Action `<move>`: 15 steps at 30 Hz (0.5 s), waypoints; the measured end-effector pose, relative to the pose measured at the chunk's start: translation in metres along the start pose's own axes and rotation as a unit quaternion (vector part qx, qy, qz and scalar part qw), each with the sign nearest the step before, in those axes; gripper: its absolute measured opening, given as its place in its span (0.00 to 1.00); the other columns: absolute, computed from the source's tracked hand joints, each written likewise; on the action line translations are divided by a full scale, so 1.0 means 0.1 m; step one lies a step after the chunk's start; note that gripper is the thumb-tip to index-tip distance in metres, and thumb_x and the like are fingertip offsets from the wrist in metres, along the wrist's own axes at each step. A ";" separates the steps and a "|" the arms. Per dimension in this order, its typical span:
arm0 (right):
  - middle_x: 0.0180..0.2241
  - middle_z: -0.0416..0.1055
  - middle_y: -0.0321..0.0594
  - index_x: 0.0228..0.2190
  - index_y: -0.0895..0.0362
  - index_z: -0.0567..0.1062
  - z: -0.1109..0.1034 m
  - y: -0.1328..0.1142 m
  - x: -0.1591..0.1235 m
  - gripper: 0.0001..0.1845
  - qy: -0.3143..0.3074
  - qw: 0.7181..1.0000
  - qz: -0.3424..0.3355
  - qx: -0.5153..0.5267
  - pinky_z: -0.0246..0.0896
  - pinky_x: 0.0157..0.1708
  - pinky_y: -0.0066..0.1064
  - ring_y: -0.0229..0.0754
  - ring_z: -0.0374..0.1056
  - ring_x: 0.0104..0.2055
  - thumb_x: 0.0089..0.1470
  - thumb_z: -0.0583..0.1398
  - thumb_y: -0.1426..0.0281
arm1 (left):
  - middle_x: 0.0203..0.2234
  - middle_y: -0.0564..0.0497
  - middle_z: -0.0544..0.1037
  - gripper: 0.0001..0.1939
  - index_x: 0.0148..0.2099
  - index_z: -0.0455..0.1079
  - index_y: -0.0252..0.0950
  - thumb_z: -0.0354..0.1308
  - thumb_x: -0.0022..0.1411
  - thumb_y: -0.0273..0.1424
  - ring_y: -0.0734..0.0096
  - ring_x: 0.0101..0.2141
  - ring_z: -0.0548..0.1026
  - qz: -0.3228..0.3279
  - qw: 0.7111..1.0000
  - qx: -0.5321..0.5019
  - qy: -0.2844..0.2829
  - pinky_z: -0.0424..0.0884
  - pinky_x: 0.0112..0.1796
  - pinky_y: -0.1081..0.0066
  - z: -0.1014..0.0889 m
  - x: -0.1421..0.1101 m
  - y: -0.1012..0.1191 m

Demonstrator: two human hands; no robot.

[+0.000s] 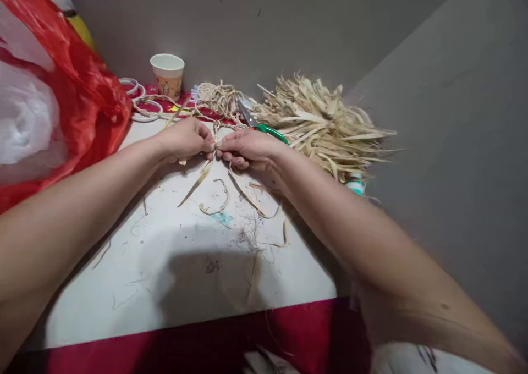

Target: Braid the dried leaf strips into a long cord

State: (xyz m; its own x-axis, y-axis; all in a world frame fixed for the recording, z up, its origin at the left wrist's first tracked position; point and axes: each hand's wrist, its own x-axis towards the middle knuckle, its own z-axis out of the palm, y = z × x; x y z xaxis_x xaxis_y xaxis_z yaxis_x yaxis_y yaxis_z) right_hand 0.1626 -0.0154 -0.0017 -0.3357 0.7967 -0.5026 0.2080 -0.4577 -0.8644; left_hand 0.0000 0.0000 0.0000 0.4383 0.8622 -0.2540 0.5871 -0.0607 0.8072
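Observation:
My left hand (187,140) and my right hand (247,149) meet over the middle of a white table (165,269). Both are closed in a pinch on the same dried straw strands (214,143), fingertips almost touching. Loose ends of the strands (198,182) hang down from the pinch onto the table. A braided straw cord (218,100) lies just behind the hands. Green-handled scissors (264,127) rest right behind my right hand.
A heap of dried straw strips (322,124) lies at the right by the grey wall. A paper cup (168,74) and white rings (142,102) stand at the back. A red plastic bag (61,99) fills the left. Straw scraps (251,236) litter the table.

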 end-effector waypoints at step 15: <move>0.09 0.57 0.32 0.13 0.60 0.65 0.14 0.04 0.10 0.15 0.104 0.988 -0.052 -0.099 0.36 0.06 0.22 0.27 0.46 0.07 0.49 0.57 0.79 | 0.14 0.52 0.68 0.04 0.25 0.72 0.33 0.58 0.47 0.29 0.75 0.18 0.65 0.006 0.976 0.191 0.104 0.58 0.24 0.73 0.05 -0.06 0.11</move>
State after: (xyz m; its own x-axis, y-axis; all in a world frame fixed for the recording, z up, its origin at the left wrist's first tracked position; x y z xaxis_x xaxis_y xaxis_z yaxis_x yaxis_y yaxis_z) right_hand 0.1476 -0.0153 -0.0104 -0.1726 0.9090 -0.3793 0.3646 -0.2988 -0.8819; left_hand 0.0074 -0.0083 0.0082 0.3223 0.9414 -0.0996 0.8108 -0.2202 0.5423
